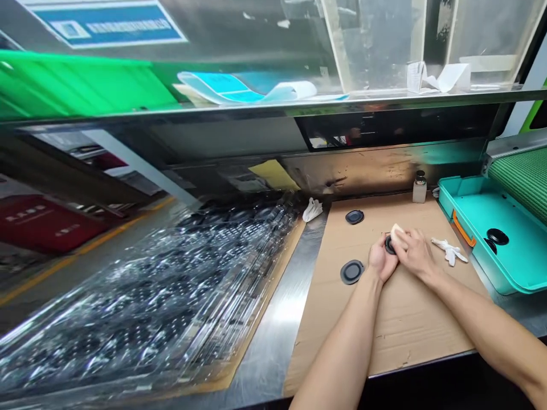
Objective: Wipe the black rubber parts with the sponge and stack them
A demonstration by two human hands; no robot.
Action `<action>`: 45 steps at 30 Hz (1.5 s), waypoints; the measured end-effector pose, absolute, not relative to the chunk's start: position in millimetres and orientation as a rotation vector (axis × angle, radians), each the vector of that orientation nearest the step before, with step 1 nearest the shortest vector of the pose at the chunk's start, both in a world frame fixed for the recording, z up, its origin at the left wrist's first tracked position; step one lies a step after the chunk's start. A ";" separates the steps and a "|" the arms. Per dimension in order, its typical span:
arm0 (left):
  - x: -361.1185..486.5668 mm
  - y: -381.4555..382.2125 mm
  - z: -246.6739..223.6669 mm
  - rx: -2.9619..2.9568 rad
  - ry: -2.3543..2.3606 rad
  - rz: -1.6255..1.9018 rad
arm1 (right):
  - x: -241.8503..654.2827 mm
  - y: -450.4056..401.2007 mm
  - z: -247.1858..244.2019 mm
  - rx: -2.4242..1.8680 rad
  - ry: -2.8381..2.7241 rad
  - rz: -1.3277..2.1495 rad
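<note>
"Where do the edges run?"

"A cardboard sheet [410, 330] covers this part of the metal worktop [280, 324], its front edge crossing under the forearms [348, 341]. On the right the teal tray [527, 233] bounds it, and behind stands a metal wall [380, 171]. On the left, a bare strip of worktop separates it from the clear plastic trays [171, 296]."

"And room to move?"

"Cardboard stretches between the forearms and up to the wall. Nearest on the right is a white glove [450, 252], short of the tray; to the left lie two dark discs [352, 272], one behind the other. The shelf [256, 107] runs across, higher up and farther back."

"What do the hands have?"

"The left hand [382, 259] has its grip closed round a black round part [389, 245], above the cardboard. The right hand [412, 251] pinches a white pad [396, 232] against it."

"How does the part look?"

"Dark, with a ringed face; fingers and pad hide much of it. The pad is pale, small and bunched."
</note>
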State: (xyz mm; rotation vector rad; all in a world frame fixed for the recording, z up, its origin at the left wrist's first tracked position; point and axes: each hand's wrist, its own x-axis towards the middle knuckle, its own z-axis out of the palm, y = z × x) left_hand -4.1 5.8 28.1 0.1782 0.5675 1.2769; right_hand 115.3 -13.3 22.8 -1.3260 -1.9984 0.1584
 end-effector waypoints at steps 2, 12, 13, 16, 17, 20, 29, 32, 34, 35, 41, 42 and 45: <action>-5.6 10.1 25.8 0.185 0.578 1.267 | 113.7 -12.8 25.9 -1.379 -2.013 0.116; -6.3 16.6 14.8 0.212 0.575 1.215 | 115.0 -15.6 33.0 -1.349 -2.163 0.073; -6.7 17.0 15.0 0.207 0.585 1.221 | 114.7 -15.5 32.6 -1.396 -2.125 0.065; -7.7 17.7 15.9 0.205 0.597 1.221 | 113.7 -15.7 30.7 -1.368 -2.126 0.062; -8.0 17.8 16.2 0.206 0.593 1.215 | 113.5 -15.8 30.0 -1.335 -2.149 0.071; -8.2 17.1 16.4 0.219 0.600 1.239 | 113.4 -16.0 28.9 -1.428 -2.089 0.065; -7.3 12.0 17.0 0.243 0.623 1.211 | 112.6 -17.3 26.1 -1.377 -2.109 0.070; -8.9 11.7 18.8 0.231 0.651 1.224 | 121.2 -2.9 22.1 -1.437 -2.022 0.114; -10.6 11.8 21.1 0.232 0.668 1.248 | 129.8 7.1 21.6 -1.473 -1.889 0.133; -11.6 12.0 22.4 0.233 0.668 1.254 | 133.9 10.4 22.3 -1.446 -1.839 0.146; -13.7 14.5 25.5 0.227 0.684 1.285 | 144.4 6.4 37.3 -1.336 -1.704 0.424; -13.0 14.7 25.2 0.232 0.700 1.294 | 144.4 3.7 40.8 -1.327 -1.760 0.476; -10.3 14.3 24.4 0.245 0.733 1.315 | 143.4 -5.3 51.0 -1.303 -2.009 0.588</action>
